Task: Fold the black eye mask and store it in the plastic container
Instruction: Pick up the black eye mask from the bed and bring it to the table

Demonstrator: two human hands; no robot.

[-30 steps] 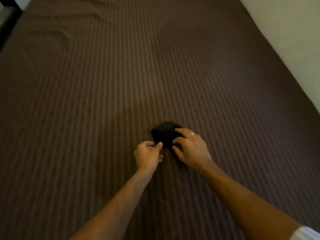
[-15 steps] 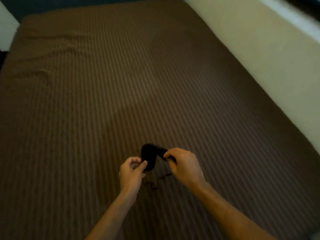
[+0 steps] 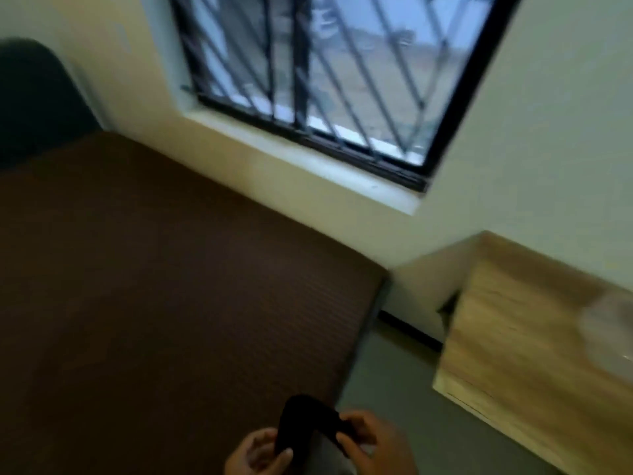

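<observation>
I'm gripping the black eye mask [image 3: 301,423] with both hands, left hand [image 3: 257,455] and right hand [image 3: 373,443] pinching opposite ends; blurry plastic container [image 3: 609,330] sitting on wooden table [image 3: 513,354].

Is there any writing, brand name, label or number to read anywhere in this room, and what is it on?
None can be read. The black fabric eye mask, held in the left hand and the right hand, shows no print. The brown striped bed cover, the light wooden table and the barred window bear no text. The clear plastic container is too blurred to tell.
</observation>
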